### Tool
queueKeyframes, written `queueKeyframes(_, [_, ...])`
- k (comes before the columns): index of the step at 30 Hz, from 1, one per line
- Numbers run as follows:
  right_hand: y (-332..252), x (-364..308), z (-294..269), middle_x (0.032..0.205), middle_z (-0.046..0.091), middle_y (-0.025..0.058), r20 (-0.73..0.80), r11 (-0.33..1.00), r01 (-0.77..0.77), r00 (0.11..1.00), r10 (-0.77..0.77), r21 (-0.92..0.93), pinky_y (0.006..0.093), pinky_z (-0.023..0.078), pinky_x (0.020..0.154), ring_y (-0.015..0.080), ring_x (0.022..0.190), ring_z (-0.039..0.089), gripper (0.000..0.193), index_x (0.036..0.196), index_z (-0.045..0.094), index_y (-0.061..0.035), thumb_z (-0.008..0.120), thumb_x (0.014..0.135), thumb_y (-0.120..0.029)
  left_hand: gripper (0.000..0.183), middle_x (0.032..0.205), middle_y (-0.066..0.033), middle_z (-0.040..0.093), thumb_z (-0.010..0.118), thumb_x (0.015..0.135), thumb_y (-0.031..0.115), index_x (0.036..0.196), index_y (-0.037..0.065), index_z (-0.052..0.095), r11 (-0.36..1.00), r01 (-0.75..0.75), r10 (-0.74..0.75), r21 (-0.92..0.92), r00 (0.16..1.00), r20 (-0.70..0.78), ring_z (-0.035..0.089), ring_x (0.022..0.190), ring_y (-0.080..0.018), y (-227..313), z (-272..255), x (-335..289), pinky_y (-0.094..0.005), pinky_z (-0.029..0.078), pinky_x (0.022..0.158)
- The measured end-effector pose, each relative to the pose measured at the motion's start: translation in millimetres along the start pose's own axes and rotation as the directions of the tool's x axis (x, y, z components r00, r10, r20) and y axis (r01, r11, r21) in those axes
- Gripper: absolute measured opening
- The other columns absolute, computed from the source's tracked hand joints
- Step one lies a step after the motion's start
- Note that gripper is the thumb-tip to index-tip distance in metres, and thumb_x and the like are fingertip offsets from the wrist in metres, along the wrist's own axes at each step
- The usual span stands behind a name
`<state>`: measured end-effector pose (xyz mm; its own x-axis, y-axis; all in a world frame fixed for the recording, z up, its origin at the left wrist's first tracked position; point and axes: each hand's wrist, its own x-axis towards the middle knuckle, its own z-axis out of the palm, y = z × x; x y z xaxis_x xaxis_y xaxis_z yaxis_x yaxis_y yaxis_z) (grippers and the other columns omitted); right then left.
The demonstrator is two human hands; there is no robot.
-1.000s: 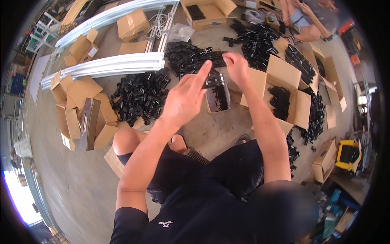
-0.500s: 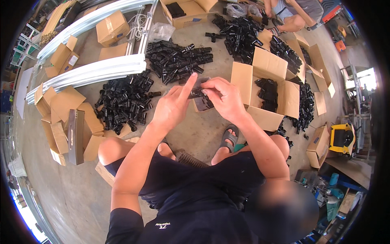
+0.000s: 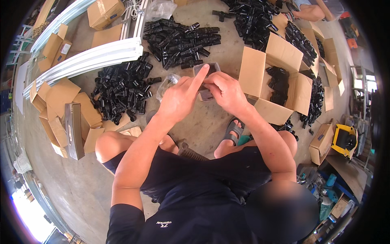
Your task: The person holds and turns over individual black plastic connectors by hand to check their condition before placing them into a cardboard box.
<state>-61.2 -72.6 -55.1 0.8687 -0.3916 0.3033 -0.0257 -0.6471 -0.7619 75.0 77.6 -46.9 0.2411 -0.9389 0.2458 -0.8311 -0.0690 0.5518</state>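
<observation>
My left hand (image 3: 178, 99) and my right hand (image 3: 226, 92) meet in front of my knees. The left index finger points straight out while its other fingers curl in. My right thumb and fingers pinch close beside it. A small black fitting sits between them, now mostly hidden by the fingers. Beneath the hands, on the floor, stands a clear plastic tub (image 3: 216, 66) with something dark in it. A crumpled clear plastic bag (image 3: 165, 86) lies left of the tub.
Heaps of black fittings lie ahead (image 3: 178, 42), to the left (image 3: 120, 91) and at the far right (image 3: 250, 20). An open cardboard box (image 3: 278, 112) holds more. White metal rails (image 3: 89, 67) and cardboard boxes (image 3: 65, 118) stand left. Another person's leg (image 3: 308, 13) shows at the far right.
Both hands have shifted slightly right and closed together, covering the black fitting that showed between them. The clear tub and bag now show more. The whole view has shifted a little.
</observation>
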Motion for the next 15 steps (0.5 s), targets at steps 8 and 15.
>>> queueKeyframes(8, [12, 6, 6, 0.094, 0.066, 0.0130, -0.007, 0.993, 0.041, 0.999, -0.042, -0.109, 0.0427, 0.055, 0.074, 0.0354, 0.087, 0.066, 0.022, 0.105, 0.068, -0.0013, 0.072, 0.084, -0.002, 0.091, 0.097, -0.0139, 0.069, 0.073, 0.078, -0.005, 0.159, 0.013, 0.035, 0.999, 0.018, -0.019, -0.032, 1.000, -0.001, 0.067, 0.092, -0.0339, -10, 8, 10, -0.0435, 0.057, 0.076])
queueKeyframes(15, [25, 24, -2, 0.095, 0.068, 0.0158, -0.088, 0.974, -0.224, 0.971, 0.221, -0.020, 0.0404, 0.055, 0.076, 0.0363, 0.087, 0.067, 0.023, 0.108, 0.071, -0.0022, 0.074, 0.086, -0.007, 0.041, 0.109, -0.0121, 0.075, 0.075, 0.085, -0.002, 0.125, 0.007, 0.071, 0.950, 0.133, -0.215, -0.282, 0.935, -0.283, 0.071, 0.086, -0.0220, -35, 3, 11, -0.0313, 0.057, 0.074])
